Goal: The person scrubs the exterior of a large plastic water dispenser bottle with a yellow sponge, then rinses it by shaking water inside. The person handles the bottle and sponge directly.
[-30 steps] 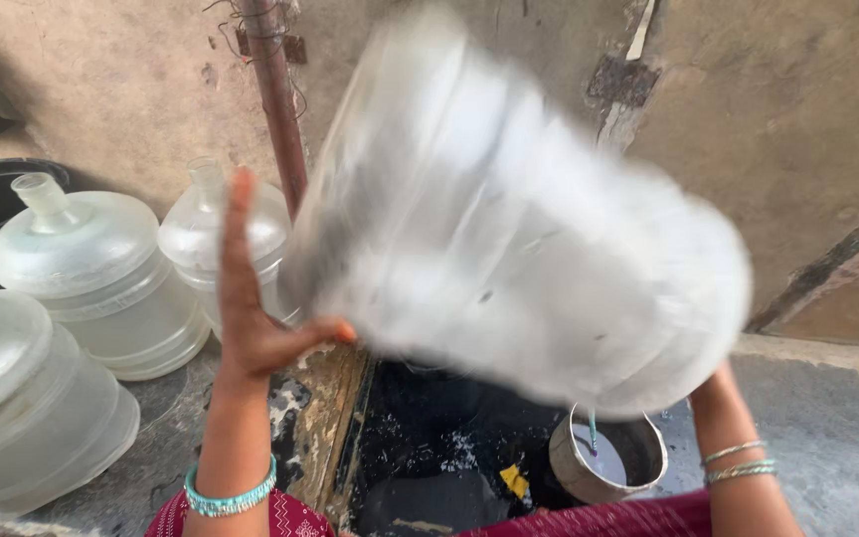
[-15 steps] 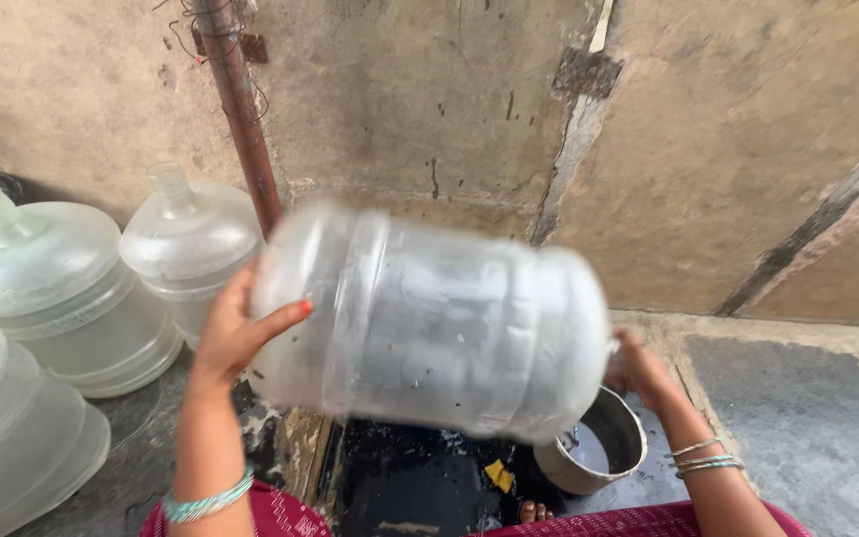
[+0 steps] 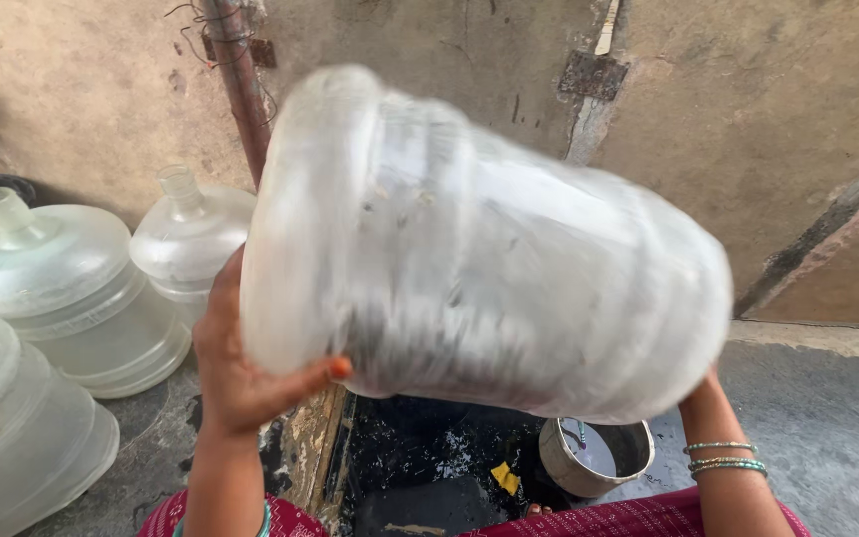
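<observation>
Seen from my head camera, looking down over a wet washing spot at the foot of a plastered wall: nearest to me, my red patterned clothing (image 3: 638, 517) runs along the bottom edge of the view, above a dark, wet drain pit (image 3: 429, 467) with a small yellow scrap (image 3: 505, 477) in it. A steel pot (image 3: 597, 455) holding a little water stands at the pit's right edge, on the grey stone floor (image 3: 827, 398).

Above the pit, both my hands grip a large translucent water jug (image 3: 479, 254), held on its side and motion-blurred. My left hand (image 3: 241, 373) is spread wide against its left end, thumb hooked under the rim. My right hand (image 3: 700, 390) is almost hidden behind the jug's far end; only the bangled wrist shows, so I cannot tell how its fingers lie.

A second ago the jug tilted up to the right; half a second ago it lay level and lower; now it fills more of the view, its left end raised. By my reading it is being swung back and forth, its contents sloshing.

Beyond, three more jugs stand at the left: one at the floor's near-left edge (image 3: 12, 428), two by the wall (image 3: 62, 288) (image 3: 186, 239), beside a rusty pipe (image 3: 241, 80).
</observation>
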